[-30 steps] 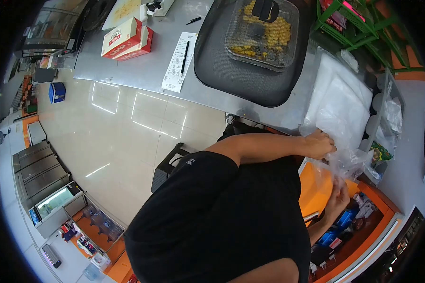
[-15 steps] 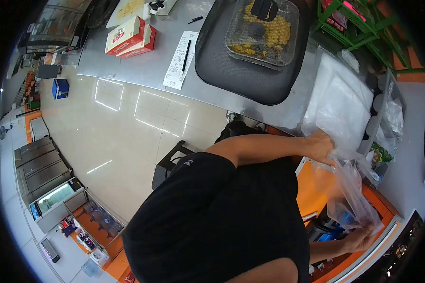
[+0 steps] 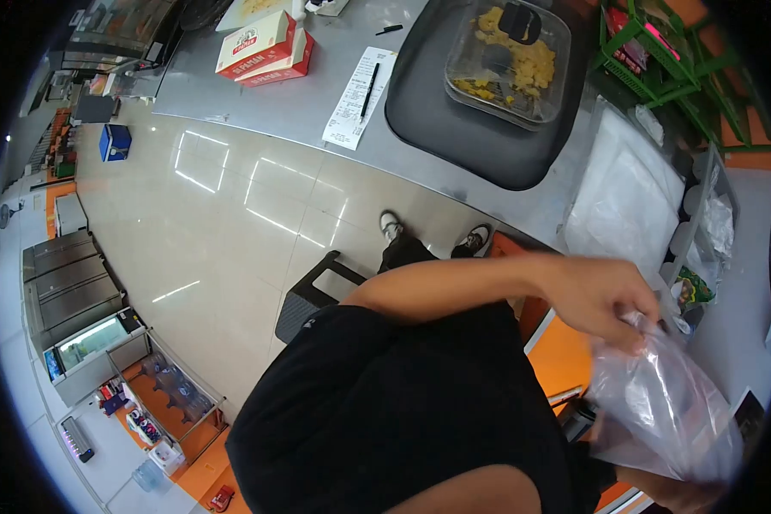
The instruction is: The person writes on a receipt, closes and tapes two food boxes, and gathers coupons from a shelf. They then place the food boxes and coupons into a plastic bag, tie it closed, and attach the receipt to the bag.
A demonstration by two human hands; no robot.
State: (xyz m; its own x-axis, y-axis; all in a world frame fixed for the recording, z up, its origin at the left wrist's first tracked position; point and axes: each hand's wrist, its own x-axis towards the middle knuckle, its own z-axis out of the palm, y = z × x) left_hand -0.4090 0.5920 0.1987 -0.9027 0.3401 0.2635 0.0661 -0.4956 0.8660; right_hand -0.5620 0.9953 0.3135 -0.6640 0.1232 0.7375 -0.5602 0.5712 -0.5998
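At the far left, glass-fronted cabinets [image 3: 77, 343] stand along the tiled floor, and a small blue box [image 3: 114, 141] sits on the floor near the grey desk [image 3: 257, 107]. On the desk lie two red-and-white cartons [image 3: 265, 47], one stacked on the other, and right of them a long paper receipt [image 3: 351, 96] with a black pen [image 3: 370, 79] lying across it. Further right a dark tray [image 3: 480, 141] carries a clear lidded container [image 3: 510, 60] holding yellow crumbly food and a dark piece on top. Below the desk edge the person's two shoes [image 3: 390, 227] show on the floor, with a black stool [image 3: 313, 295] just beside them. At the right end of the desk is a flat stack of clear plastic sheets or bags [image 3: 630, 201], and a green wire rack [image 3: 651, 51] stands above it, holding packets too small to read. The left hand [image 3: 604, 300] reaches across the black shirt, its fingers closed in a pinch on the top edge of a clear plastic bag [image 3: 668, 411]. The bag hangs in the air at the lower right, clear of the desk and in front of an orange cabinet [image 3: 561, 355] — whether anything is in it cannot be told through the blur. The right hand [image 3: 685, 495] is just under the bag's lower edge, mostly hidden by it, so its grip cannot be made out.
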